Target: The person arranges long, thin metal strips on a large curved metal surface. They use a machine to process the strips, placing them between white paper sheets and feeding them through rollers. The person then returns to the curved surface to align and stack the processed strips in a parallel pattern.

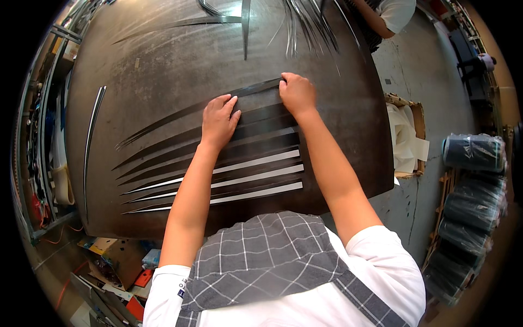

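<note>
A long dark strip with a tapered left end (256, 88) lies slantwise across the table under both my hands. My right hand (297, 95) pinches its wide right end between thumb and fingers. Partway along the same strip, my left hand (219, 121) rests with fingers spread over its near edge. Closer to me, several similar strips are laid side by side, tips to the left. Some look dark, like the strip (261, 115) just below my hands; others look bright white, like the strip (261, 161) farther down, perhaps from glare.
The dark table (348, 141) has a cross of flat strips (245, 32) and a fan of thin strips (310, 27) at the far side. A narrow strip (92, 136) lies at left. Beyond are a co-worker's arm (376, 22), a carton (417, 136) and plastic-wrapped rolls (474, 152).
</note>
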A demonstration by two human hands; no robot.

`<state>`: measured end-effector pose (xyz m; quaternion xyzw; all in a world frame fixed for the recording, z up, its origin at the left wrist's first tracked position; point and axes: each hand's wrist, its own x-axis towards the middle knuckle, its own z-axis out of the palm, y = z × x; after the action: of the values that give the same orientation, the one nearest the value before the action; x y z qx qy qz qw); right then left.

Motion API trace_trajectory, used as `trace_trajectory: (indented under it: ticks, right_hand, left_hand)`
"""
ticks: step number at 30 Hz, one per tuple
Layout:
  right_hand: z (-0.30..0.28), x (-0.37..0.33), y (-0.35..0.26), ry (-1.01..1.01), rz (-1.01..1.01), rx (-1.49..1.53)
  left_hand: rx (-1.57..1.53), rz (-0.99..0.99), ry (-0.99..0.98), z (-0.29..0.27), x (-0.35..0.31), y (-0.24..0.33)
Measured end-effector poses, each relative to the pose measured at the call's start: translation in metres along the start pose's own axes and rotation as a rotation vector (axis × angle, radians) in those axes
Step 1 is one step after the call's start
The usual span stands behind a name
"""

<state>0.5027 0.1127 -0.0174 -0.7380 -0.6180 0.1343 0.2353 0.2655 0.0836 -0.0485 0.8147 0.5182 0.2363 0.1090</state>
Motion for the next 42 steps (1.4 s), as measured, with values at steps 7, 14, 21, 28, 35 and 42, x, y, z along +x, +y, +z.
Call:
trace_trajectory:
  ticks: [7,14,21,28,35,42]
  right_hand:
    - [0.005,-0.011,-0.012,0.174,0.026,0.512]
    - [-0.046,-0.045,-0.014,-0.134,0.316,1.195]
    - [-0.058,-0.096,0.056,-0.494,0.360,0.981]
    - [-0.050,-0.123,0.060,-0.494,0.337,0.950]
    - [-0.036,-0.122,0.075,-0.222,-0.006,0.381]
    - [-0.021,-0.125,0.083,-0.058,-0.306,0.167]
  left_hand:
    - [-0.057,-0.001,0.036,-0.003,0.004,0.001]
    - [-0.106,0.114,0.184,-0.034,0.011,0.028]
    - [-0.213,-0.036,-0.520,-0.065,-0.017,0.061]
    - [-0.355,-0.280,-0.777,-0.060,-0.029,0.065]
    - [-0.417,-0.378,-0.832,-0.048,-0.029,0.068]
    - [-0.287,-0.324,-0.759,-0.034,-0.022,0.076]
